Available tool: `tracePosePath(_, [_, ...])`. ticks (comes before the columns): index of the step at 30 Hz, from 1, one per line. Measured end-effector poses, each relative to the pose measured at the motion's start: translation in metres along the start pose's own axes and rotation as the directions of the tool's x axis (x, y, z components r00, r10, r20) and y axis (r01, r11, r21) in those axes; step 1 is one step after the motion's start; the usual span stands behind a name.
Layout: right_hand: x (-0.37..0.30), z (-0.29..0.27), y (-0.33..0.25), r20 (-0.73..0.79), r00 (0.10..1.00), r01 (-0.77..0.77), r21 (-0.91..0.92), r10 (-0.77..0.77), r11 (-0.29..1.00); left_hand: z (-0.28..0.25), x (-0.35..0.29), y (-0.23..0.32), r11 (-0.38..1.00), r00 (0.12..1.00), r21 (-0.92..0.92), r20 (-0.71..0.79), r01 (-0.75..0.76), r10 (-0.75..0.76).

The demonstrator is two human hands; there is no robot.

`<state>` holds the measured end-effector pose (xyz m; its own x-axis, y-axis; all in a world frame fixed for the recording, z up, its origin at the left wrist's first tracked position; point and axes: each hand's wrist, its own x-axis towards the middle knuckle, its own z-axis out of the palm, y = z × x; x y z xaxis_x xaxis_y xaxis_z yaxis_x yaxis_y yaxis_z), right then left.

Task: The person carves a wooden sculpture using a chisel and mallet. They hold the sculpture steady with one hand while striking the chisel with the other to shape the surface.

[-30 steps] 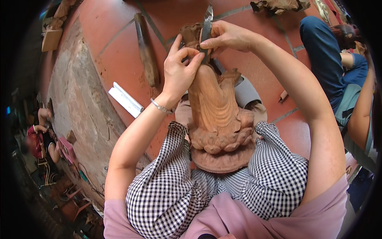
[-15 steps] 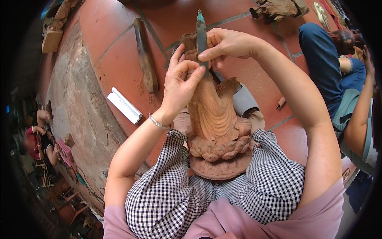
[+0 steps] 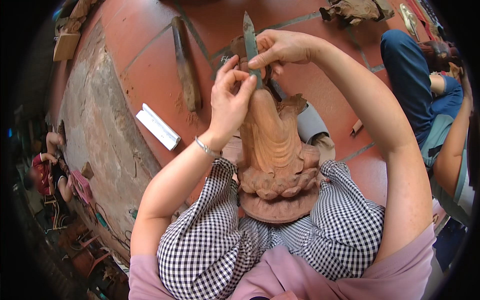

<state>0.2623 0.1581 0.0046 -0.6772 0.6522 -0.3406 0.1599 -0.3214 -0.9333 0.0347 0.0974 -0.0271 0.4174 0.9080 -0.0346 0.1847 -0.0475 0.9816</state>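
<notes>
Between my thighs lies a carved wooden statue (image 3: 272, 137) with draped folds, its lotus-petal base (image 3: 277, 185) toward me. Over its far end, both hands hold a flat, pointed grey-green strip (image 3: 249, 37); whether it is sandpaper or a blade I cannot tell. My left hand (image 3: 226, 102) pinches the near end between thumb and fingertips. Farther up, my right hand (image 3: 285, 47) is closed on the strip, thumb laid on its face. The strip's tip points away from me. The hands partly hide the statue's far end.
A long wooden club (image 3: 186, 65) and a white metal-like bar (image 3: 158, 127) lie on red tiles to the left. Beyond my right forearm sits a person in jeans (image 3: 407, 70). Crumpled brown material (image 3: 356, 11) lies far right. Another person (image 3: 45, 172) sits far left.
The strip has tilted slightly, its tip shifting left, and its visible face looks lighter. Both hands have shifted slightly with it and keep their grip. The statue shifts marginally right in view.
</notes>
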Motion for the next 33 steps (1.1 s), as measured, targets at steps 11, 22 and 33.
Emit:
tracePosePath(11, [0.013, 0.002, -0.028, -0.103, 0.994, -0.065, -0.399, 0.026, 0.914, 0.005, 0.006, -0.005, 0.991, 0.993, -0.136, -0.114, -0.004, -0.012])
tracePosePath(22, [0.005, 0.005, -0.012, -0.04, 0.999, -0.013, -0.208, 0.005, 0.978, 0.003, 0.007, -0.007, 0.995, 0.99, 0.082, -0.12, -0.06, 0.07])
tracePosePath(33, [-0.02, 0.058, -0.043, -0.115, 0.982, -0.126, 0.168, 0.147, 0.978, -0.042, 0.052, 0.04, 0.175, 0.463, 0.642, 0.312, -0.746, 0.83])
